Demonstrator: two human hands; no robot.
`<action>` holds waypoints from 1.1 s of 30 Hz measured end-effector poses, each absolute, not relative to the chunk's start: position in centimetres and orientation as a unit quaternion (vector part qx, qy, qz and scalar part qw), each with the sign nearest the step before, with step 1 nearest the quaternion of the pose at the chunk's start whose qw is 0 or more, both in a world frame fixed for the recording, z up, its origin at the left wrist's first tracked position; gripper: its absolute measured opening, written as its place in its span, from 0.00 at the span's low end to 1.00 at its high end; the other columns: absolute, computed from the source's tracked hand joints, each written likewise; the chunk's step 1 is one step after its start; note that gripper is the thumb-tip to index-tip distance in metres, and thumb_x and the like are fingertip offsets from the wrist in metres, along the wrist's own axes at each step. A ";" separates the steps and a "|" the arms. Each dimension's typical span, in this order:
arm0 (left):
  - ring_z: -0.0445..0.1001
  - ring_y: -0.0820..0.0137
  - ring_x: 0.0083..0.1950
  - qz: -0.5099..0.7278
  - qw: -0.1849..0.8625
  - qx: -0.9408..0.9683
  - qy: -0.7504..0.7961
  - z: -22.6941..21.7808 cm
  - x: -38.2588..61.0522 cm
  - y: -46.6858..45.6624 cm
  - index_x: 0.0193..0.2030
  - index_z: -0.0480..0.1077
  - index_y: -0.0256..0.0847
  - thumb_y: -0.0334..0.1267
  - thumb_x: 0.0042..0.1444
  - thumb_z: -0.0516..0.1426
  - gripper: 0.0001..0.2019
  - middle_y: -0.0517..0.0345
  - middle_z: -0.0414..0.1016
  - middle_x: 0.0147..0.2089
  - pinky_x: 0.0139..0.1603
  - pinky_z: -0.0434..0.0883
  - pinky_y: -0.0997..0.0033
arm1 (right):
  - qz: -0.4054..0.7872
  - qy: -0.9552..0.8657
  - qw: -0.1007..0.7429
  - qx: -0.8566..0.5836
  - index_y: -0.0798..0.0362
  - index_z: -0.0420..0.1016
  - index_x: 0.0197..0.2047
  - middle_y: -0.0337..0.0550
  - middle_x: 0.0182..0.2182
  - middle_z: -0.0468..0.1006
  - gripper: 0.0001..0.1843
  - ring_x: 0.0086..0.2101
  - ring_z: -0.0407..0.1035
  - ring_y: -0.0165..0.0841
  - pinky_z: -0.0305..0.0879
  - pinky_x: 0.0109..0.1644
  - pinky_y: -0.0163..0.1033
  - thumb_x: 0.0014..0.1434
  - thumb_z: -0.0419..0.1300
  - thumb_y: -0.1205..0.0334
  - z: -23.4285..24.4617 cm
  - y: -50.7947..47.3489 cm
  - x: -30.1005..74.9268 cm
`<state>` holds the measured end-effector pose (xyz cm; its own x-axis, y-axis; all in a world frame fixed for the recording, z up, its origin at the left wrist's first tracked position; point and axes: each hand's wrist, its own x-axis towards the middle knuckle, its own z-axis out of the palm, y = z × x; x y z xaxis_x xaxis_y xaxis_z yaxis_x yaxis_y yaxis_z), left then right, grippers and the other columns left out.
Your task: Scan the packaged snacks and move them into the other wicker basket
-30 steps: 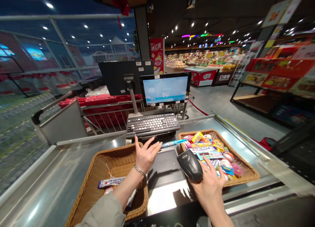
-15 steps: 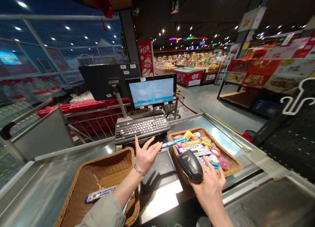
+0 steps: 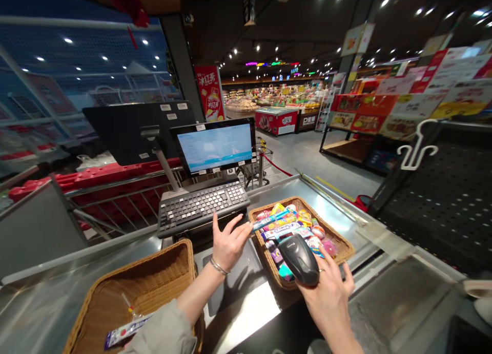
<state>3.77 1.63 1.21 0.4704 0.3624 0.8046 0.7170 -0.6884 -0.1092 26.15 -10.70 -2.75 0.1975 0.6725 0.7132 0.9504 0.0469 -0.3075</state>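
Scanner hides some sweets; sleeve overlaps cut-off left basket.

I hold the left hand back up, outer fingers fanned, inner fingertips pinched, its forearm slanting in from lower left. My right hand is curled in a grip, fingers pointing forward, slightly apart.

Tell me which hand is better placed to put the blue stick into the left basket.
Probably the left hand: it holds the blue stick and sits nearer the left basket. The right hand is occupied with the scanner.
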 end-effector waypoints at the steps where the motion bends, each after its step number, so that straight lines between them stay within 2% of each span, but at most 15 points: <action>1: 0.75 0.61 0.56 -0.400 0.221 -0.829 -0.323 1.1 4.0 1.7 0.56 0.70 0.53 0.36 0.63 0.57 0.15 0.60 0.82 0.44 0.68 0.32 0.28 | -0.180 -0.607 0.393 -0.667 0.51 0.75 0.41 0.48 0.42 0.81 0.21 0.54 0.67 0.47 0.42 0.63 0.61 0.60 0.53 0.43 -2.8 -10.8 26.4; 7: 0.75 0.61 0.56 -0.411 0.212 -0.831 -0.308 0.9 5.4 2.2 0.54 0.71 0.51 0.34 0.62 0.57 0.14 0.61 0.82 0.45 0.69 0.35 0.30 | -0.174 -0.595 0.392 -0.680 0.50 0.75 0.39 0.47 0.44 0.80 0.18 0.54 0.66 0.47 0.40 0.64 0.62 0.59 0.55 0.44 -3.0 -11.1 27.3; 12: 0.75 0.61 0.57 -0.415 0.204 -0.833 -0.304 0.6 7.9 3.8 0.52 0.72 0.49 0.34 0.63 0.56 0.13 0.59 0.82 0.45 0.69 0.34 0.31 | -0.172 -0.590 0.388 -0.686 0.50 0.75 0.42 0.47 0.45 0.80 0.18 0.54 0.66 0.47 0.40 0.63 0.62 0.59 0.56 0.45 -3.1 -11.0 27.8; 16: 0.65 0.55 0.65 -0.367 0.193 -0.835 -0.362 -0.1 10.1 5.4 0.62 0.66 0.44 0.40 0.63 0.54 0.20 0.50 0.75 0.57 0.69 0.30 0.30 | -0.173 -0.588 0.386 -0.689 0.51 0.75 0.44 0.48 0.45 0.80 0.20 0.54 0.67 0.47 0.40 0.63 0.62 0.59 0.55 0.45 -3.2 -10.9 28.0; 19: 0.62 0.53 0.67 -0.351 0.192 -0.832 -0.385 -0.3 10.5 5.7 0.66 0.61 0.44 0.42 0.64 0.53 0.23 0.47 0.71 0.61 0.69 0.28 0.31 | -0.173 -0.585 0.387 -0.691 0.51 0.75 0.45 0.48 0.46 0.80 0.20 0.54 0.67 0.46 0.40 0.64 0.62 0.59 0.55 0.45 -3.4 -10.8 28.1; 26: 0.60 0.54 0.69 -0.314 0.182 -0.844 -0.395 -0.1 8.0 4.6 0.66 0.60 0.39 0.43 0.64 0.52 0.25 0.47 0.67 0.65 0.72 0.38 0.39 | -0.183 -0.602 0.386 -0.675 0.51 0.74 0.43 0.47 0.43 0.81 0.19 0.53 0.68 0.46 0.41 0.64 0.60 0.60 0.54 0.46 -3.7 -10.2 27.3; 33: 0.59 0.53 0.69 -0.309 0.180 -0.829 -0.430 0.6 5.1 2.6 0.66 0.59 0.39 0.44 0.64 0.53 0.26 0.47 0.67 0.65 0.72 0.41 0.39 | -0.175 -0.625 0.401 -0.646 0.52 0.74 0.43 0.48 0.43 0.81 0.18 0.53 0.68 0.47 0.43 0.63 0.60 0.58 0.56 0.47 -3.1 -9.1 25.8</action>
